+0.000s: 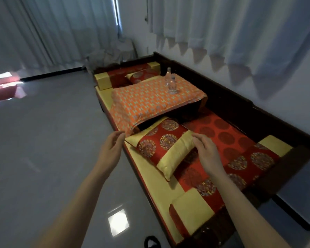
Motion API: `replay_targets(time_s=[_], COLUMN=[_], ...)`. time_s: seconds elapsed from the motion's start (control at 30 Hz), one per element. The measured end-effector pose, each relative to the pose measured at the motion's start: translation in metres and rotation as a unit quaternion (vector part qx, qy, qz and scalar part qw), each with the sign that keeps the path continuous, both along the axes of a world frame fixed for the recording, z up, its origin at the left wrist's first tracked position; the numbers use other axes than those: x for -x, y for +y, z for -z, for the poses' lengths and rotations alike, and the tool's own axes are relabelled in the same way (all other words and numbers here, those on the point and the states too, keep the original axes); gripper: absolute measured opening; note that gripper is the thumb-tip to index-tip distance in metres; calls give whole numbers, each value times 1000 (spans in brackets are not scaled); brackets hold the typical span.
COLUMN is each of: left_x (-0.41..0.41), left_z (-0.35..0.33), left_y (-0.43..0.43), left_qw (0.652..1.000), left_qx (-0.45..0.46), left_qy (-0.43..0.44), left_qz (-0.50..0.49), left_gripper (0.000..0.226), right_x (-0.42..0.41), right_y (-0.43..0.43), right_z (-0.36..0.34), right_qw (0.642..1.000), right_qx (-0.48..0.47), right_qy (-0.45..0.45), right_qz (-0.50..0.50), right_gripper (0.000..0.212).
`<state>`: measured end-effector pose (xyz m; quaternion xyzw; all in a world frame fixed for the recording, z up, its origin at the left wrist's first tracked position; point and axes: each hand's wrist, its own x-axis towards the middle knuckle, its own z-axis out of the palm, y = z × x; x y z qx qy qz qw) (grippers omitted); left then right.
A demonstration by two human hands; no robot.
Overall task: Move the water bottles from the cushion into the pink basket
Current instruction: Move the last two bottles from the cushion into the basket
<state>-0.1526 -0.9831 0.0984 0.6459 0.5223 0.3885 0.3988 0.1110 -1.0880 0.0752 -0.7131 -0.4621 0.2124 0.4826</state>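
Water bottles point(170, 82), clear plastic and two as far as the blur allows, stand upright close together on an orange patterned cloth point(150, 101) draped over a low raised surface in the middle of a long wooden couch point(222, 97). They sit near the far right corner of that cloth, towards the wall side. Nearer the camera lies a red and yellow cushion point(166, 145) with round gold medallions, resting tilted on the red and yellow seat pad point(227, 145).

Both hands are stretched forward, empty, well apart from the bottles. The left hand point(111, 149) hovers over the grey floor point(43, 140) just beside the couch's front edge, fingers loosely spread and curved. The right hand point(207, 153) is above the cushion's yellow end, fingers spread and bent downward, close to the fabric; whether it touches cannot be told.

White curtains point(222, 33) hang along the wall behind the couch.
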Motion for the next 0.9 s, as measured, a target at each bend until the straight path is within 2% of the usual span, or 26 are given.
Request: replay_targets(time_s=[0.17, 0.37, 0.5, 0.6, 0.67, 0.73, 0.9], left_x=[24, 43, 65, 91, 110, 120, 141], left_z=[-1, -18, -15, -8, -7, -8, -7], left_y=[77, 192, 268, 314, 358, 394, 510], left_qw=[1000, 999, 998, 997, 996, 997, 995], left_qx=[-5, -20, -22, -20, -21, -17, -20], left_qy=[-2, 11, 17, 66, 72, 69, 97], left_qz=[-7, -26, -48, -40, -44, -41, 14], left_gripper=[24, 16, 25, 33, 33, 33, 35], right_x=[14, 27, 45, 67, 81, 89, 109], right_y=[86, 217, 311, 362, 405, 438, 534], right_z=[-4, -11, -11, -4, -2, -2, 10], right_qw=[1000, 999, 997, 996, 997, 997, 1000], right_qx=[-9, -3, 0, 3, -4, -3, -15], right_qy=[12, 15, 6, -11, -18, -29, -21], right_qz=[-13, -42, -74, -88, -81, -75, -17], right_gripper=[24, 38, 28, 39, 46, 42, 45])
